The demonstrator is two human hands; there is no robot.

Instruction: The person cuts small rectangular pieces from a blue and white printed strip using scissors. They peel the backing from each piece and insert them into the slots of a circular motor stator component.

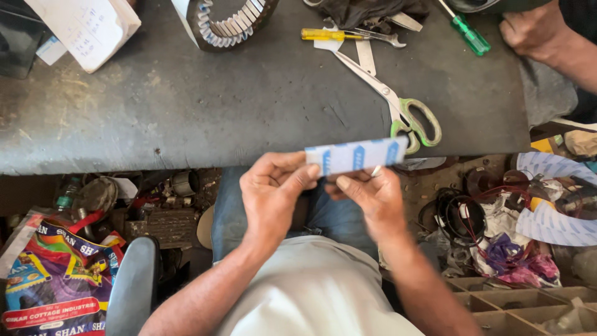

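Fingers of both my hands pinch a white strip of paper with blue markings (pixel 356 155), my left hand (pixel 273 190) gripping its left end between thumb and forefinger and my right hand (pixel 367 196) closed on its lower edge near the middle, so the strip sits level just above my lap at the near edge of the dark workbench (pixel 186 106). Green-handled scissors (pixel 398 106) lie on the bench just beyond the strip, a yellow-handled screwdriver (pixel 329 35) and a green-handled screwdriver (pixel 469 34) farther back, and another person's hand (pixel 528 31) rests at the far right corner.
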